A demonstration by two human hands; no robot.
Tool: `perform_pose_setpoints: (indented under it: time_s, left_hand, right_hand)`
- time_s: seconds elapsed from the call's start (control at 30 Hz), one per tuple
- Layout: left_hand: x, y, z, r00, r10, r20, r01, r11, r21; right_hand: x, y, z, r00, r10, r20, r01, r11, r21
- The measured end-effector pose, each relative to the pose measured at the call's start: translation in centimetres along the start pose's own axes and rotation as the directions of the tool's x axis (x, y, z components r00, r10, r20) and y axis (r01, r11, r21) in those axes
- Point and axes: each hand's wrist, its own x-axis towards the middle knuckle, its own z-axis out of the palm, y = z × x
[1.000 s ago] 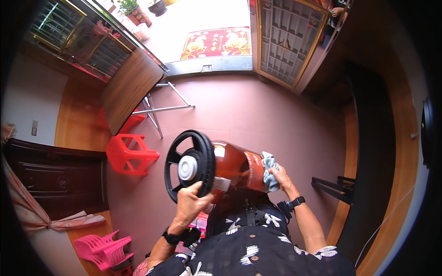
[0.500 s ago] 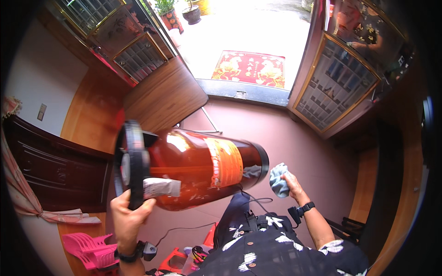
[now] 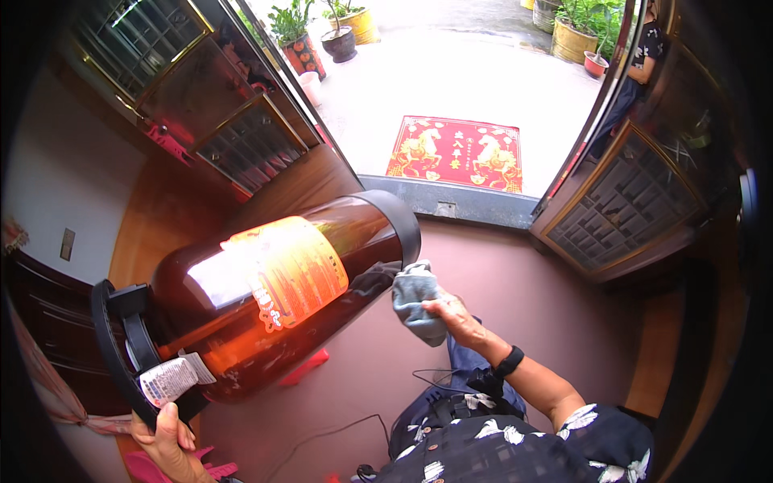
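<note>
In the head view, from where I stand, a big amber container [image 3: 233, 354] is held up in the air above the floor [image 3: 515, 266], tilted, its black base band [image 3: 400, 221] pointing toward the doorway and its black ring [image 3: 109, 338] at the lower left. The left hand [image 3: 171, 443] has its fingers closed on the ring near a paper tag [image 3: 173, 378], thumb on the near side; how the rest wrap behind I cannot tell. That rim is likely the handiest hold, since the body looks too broad and smooth for one hand. Gripped there, the orange label [image 3: 294, 270] and the long curved side stay uncovered. The right hand [image 3: 459, 318] pinches a bunched grey-blue cloth [image 3: 415, 302] between thumb and fingers, right at the base band's lower edge; whether cloth and band touch I can't make out. Bunching it probably keeps it from trailing. The worktop [image 3: 298, 181] is partly hidden behind the container, with the red doormat [image 3: 456, 153] lying outside beyond the sill.

Half a second ago the container lay more level, its base end pointing right and the cloth clear of it. Now that end swings up toward the door, the label shows more fully, and the cloth is close in beside the base. More potted plants show outside as well.
</note>
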Motion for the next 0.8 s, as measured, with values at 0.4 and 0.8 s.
perform_pose_setpoints:
  time_s: [0.4, 0.8]
  left_hand:
    - [-1.4, 3.1, 10.7, 0.986, -0.115, -0.125, 0.133, 0.980, 0.149]
    - [5.2, 4.4, 15.3, 0.942, 0.335, 0.027, -0.231, 0.587, 0.776]
  right_hand:
    - [14.2, 2.7, -2.4, 0.878, -0.062, 0.475, 0.230, 0.925, -0.304]
    - [14.6, -16.2, 15.1, 0.031, -0.705, 0.709, 0.991, 0.113, 0.070]
